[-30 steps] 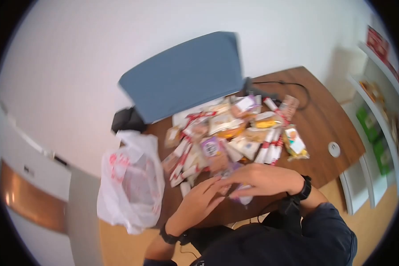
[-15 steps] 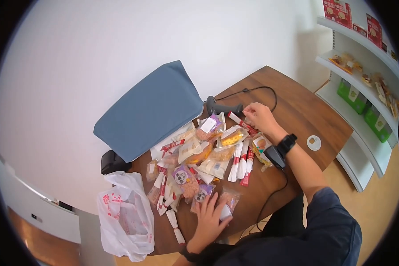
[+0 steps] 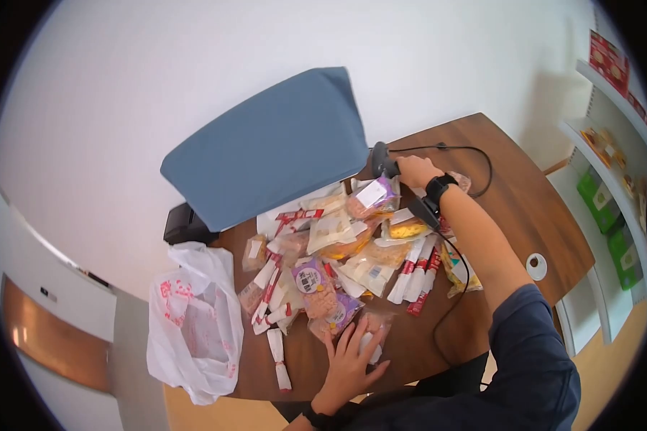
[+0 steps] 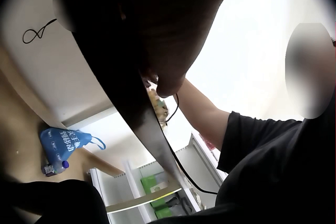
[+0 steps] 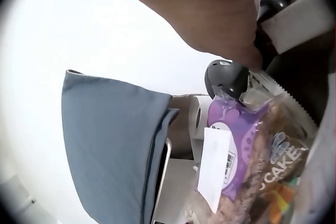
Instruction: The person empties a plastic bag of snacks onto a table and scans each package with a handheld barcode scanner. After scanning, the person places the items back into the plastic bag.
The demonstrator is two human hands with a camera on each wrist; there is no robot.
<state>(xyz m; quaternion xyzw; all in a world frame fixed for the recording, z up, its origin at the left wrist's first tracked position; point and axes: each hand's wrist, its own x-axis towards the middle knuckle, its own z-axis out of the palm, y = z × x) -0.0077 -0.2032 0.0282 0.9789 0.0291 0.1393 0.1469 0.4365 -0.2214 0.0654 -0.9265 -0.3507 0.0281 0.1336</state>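
My right hand (image 3: pixel 418 171) grips the handle of a dark grey barcode scanner (image 3: pixel 382 156) at the back of the wooden table. In the right wrist view the scanner's rounded head (image 5: pixel 227 78) shows below the hand; the fingers are mostly hidden. A purple-labelled bread packet (image 5: pixel 236 129) lies close by it. My left hand (image 3: pixel 350 368) lies with spread fingers at the front of the pile, its fingertips on a clear packet (image 3: pixel 378 327) and beside a purple-labelled packet (image 3: pixel 340 310). Dark in the left wrist view, the left hand (image 4: pixel 168 35) shows little detail.
Several snack packets and red-and-white stick sachets (image 3: pixel 415 276) cover the table's middle. A white plastic bag (image 3: pixel 198 323) stands at left, a blue-grey covered panel (image 3: pixel 273 144) behind. The scanner's black cable (image 3: pixel 490 169) loops right. Shelves (image 3: pixel 597 144) stand at right.
My hands were together at the table's front. The right hand has since reached to the back and taken hold of the scanner; the left has spread over the front packets.
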